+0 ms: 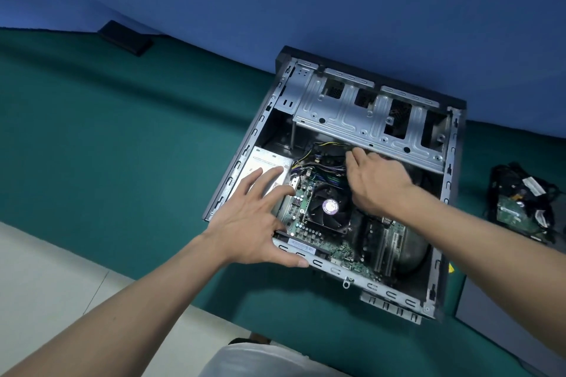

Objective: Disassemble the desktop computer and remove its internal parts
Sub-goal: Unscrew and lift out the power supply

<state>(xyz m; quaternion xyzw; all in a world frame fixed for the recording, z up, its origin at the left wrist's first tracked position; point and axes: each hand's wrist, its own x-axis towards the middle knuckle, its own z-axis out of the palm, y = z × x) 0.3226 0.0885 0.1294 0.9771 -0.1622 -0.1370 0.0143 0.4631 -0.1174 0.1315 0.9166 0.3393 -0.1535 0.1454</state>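
An open desktop case (447,180) lies on its side on a green table, its side panel off. Inside are the green motherboard (309,229), a black CPU fan (329,208), a silver power supply (260,162) at the left and a metal drive cage (361,119) at the back. My left hand (254,223) hovers open with spread fingers over the case's near left edge. My right hand (373,180) reaches into the case beyond the fan, fingers at the bundle of coloured cables (315,162). Its fingertips are partly hidden, so its grip is unclear.
A removed drive with a tangle of black cables (520,205) lies on the table right of the case. A black flat object (125,38) sits at the far left by the blue wall. The table's near edge runs past a pale floor (46,269).
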